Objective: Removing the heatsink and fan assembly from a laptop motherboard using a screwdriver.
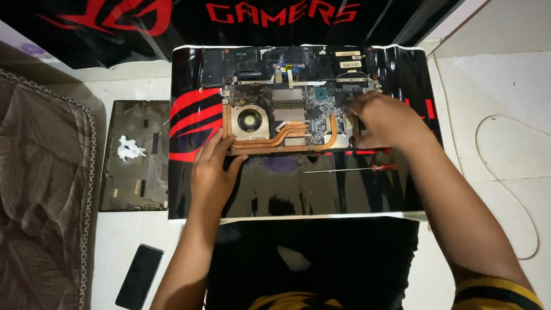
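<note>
An opened laptop base lies on a glossy black and red mat, its circuit board, round fan and copper heat pipes exposed. My left hand rests with spread fingers on the laptop's near left edge, just below the fan. My right hand sits over the right side of the board with fingers curled down onto the right fan area; what the fingertips touch is hidden. A thin screwdriver with a red handle lies on the mat near my right wrist.
A detached dark bottom cover with a crumpled white tissue lies left of the mat. A dark phone is on the white floor at lower left. Brown patterned fabric fills the left edge. A thin white cable loops at the right.
</note>
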